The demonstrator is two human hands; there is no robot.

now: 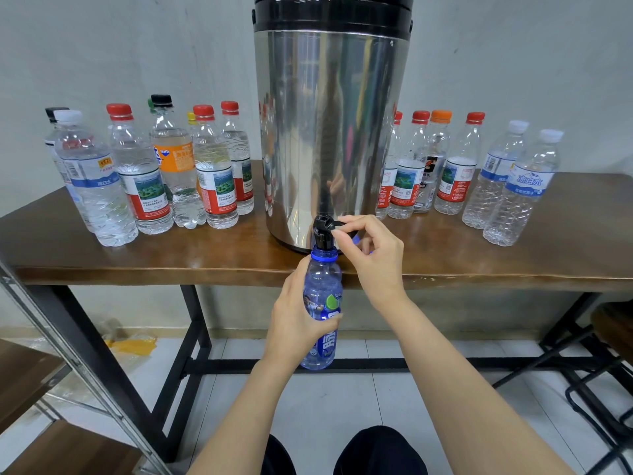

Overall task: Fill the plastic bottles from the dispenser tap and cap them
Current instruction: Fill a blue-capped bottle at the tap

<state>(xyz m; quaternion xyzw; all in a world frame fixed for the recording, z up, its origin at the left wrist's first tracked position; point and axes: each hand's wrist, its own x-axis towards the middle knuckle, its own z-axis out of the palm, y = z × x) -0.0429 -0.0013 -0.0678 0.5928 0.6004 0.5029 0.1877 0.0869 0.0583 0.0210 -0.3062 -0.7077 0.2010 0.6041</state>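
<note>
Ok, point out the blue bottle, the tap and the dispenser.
blue bottle [325, 279], head view, on its clear shoulder under the neck ring.
tap [322, 236], head view, on its black body.
dispenser [329, 132], head view, on its shiny steel wall.

One head-worn wide-angle view looks forward and down, close to the brown wooden counter [479, 255], with the shiny steel cylindrical dispenser [329, 132] at upper centre.

Blue plastic bottle [322, 293], uncapped, upright, mouth just under the black tap [323, 231] of the steel dispenser [329, 132], fill level unclear, capped clear bottles [145, 180] (mostly red caps) standing in groups either side of it
</note>
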